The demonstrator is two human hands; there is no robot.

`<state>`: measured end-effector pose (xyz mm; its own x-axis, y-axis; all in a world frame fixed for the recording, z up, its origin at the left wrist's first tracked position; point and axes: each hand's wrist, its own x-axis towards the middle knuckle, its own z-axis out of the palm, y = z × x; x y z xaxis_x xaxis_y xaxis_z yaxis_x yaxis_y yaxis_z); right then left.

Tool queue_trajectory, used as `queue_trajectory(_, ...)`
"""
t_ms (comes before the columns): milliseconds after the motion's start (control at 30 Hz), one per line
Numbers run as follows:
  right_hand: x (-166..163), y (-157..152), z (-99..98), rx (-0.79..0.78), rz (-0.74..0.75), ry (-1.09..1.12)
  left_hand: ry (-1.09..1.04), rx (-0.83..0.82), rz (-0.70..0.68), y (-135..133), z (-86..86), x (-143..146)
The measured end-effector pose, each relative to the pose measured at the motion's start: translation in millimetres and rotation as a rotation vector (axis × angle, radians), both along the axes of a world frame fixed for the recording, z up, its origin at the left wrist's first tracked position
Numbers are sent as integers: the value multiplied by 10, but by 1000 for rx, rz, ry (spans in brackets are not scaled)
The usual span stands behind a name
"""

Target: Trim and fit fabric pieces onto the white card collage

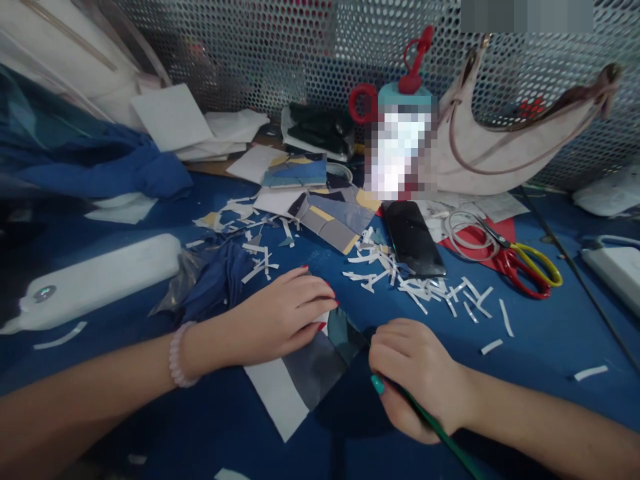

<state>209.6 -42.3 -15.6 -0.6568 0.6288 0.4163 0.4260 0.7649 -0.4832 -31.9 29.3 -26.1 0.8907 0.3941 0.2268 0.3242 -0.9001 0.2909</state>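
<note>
On card (317, 373), left fingers (310, 293) extended, right fingers (394, 343)

Dim light casts a soft shadow beside the right hand (417, 377); edges look blurred.

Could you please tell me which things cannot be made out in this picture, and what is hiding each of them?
All in the head view:
Part of the grey-and-green sheet: covered by the left hand.
The gripped part of the green strip: hidden inside the right hand.
The front of the cup: blurred into square blocks.
The rest of the white box: cut off by the right edge.
</note>
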Motion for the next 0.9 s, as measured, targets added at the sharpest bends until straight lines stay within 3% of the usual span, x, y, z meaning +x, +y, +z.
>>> queue_trajectory(133,39,30,20,-138,-11,144,-35,13,-18,8,-11,-9)
queue_trajectory(300,50,3,-9,-18,-65,188,-71,44,-22,-3,9,-10)
queue_trajectory(467,8,17,-52,32,-190,144,-167,214,43,-82,22,-54)
queue_trajectory(633,-41,-22,-15,9,-144,143,-256,379,68,-179,38,-94)
queue_trajectory(900,-98,-158,165,93,-121,126,-383,484,116,-276,126,-89)
